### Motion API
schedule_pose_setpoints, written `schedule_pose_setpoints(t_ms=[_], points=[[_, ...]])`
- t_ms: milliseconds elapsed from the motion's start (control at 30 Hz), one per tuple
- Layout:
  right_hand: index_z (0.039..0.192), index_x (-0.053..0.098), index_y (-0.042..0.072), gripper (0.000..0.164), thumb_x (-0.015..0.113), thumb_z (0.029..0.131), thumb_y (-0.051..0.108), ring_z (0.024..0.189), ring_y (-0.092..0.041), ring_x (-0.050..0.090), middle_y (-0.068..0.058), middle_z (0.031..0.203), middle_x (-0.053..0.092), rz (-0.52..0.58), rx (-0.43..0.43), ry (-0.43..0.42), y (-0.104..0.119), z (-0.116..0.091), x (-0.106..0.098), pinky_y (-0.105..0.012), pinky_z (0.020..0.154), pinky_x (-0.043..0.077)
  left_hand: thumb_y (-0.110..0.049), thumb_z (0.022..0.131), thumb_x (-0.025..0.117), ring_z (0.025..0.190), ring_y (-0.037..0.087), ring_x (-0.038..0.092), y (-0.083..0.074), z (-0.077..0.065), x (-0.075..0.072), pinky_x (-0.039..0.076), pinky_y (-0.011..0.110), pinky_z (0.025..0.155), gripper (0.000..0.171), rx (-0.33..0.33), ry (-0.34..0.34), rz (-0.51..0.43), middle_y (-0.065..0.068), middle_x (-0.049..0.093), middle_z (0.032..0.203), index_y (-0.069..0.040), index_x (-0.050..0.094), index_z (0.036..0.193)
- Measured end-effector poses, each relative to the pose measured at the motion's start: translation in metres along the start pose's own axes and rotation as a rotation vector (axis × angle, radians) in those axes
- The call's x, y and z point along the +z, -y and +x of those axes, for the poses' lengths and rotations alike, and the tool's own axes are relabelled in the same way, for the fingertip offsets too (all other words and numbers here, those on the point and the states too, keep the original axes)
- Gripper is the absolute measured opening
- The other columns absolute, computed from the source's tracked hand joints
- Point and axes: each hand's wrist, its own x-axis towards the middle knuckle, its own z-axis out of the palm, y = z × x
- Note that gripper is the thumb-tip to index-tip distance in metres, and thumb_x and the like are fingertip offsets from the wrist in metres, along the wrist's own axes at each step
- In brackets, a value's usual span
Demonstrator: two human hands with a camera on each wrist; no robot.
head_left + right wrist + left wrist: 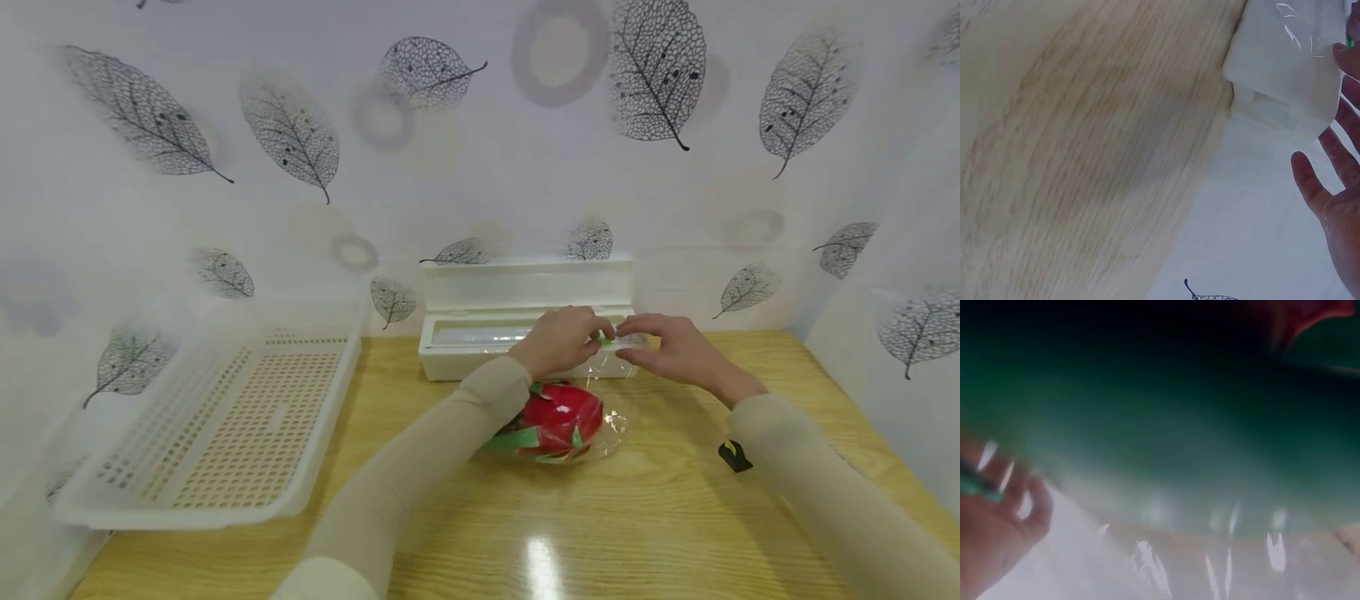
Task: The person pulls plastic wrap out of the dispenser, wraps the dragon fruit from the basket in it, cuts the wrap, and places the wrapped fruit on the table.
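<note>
A red dragon fruit point(562, 412) with green scales lies on the table, loosely covered in clear cling film point(615, 425). Behind it stands a white cling film box point(461, 364), its lid raised, with film stretched from it toward the fruit. My left hand point(562, 337) reaches over the box's right half and pinches a small green slider point(606, 341) between curled fingers. Facing it at the box's right end is my right hand point(667, 350), its fingers spread and fingertips beside the film. In the left wrist view, blurred green fills most of the picture.
A white perforated plastic basket point(288, 500) sits at the left of the wooden table point(637, 533). Near my right forearm lies a small black object with a yellow mark point(735, 457). A leaf-patterned curtain point(480, 183) hangs close behind the box.
</note>
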Motion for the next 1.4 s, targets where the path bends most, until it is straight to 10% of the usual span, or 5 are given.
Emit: schedule_pose_setpoints(t_ms=[800, 1400], points=[[0.100, 0.078, 0.008, 0.024, 0.086, 0.077, 0.004, 0.104, -0.038, 0.072, -0.011, 0.104, 0.079, -0.076, -0.161, -0.121, -0.004, -0.005, 0.009, -0.053, 0.086, 0.058, -0.019, 0.100, 0.059, 0.092, 0.013, 0.068, -0.002, 0.001, 0.001, 0.056, 0.026, 0.074, 0.029, -0.027, -0.010, 0.072, -0.003, 0.072, 0.114, -0.025, 0.071, 0.126], [0.096, 0.074, 0.007, 0.020, 0.084, 0.079, 0.006, 0.080, -0.019, 0.068, -0.004, 0.089, 0.072, -0.173, -0.278, -0.035, 0.007, 0.004, 0.000, -0.039, 0.068, 0.057, -0.018, 0.099, 0.060, 0.087, 0.013, 0.067, -0.005, -0.002, -0.001, 0.054, 0.024, 0.068, 0.030, -0.024, -0.028, 0.101, -0.004, 0.072, 0.110, -0.025, 0.073, 0.125]])
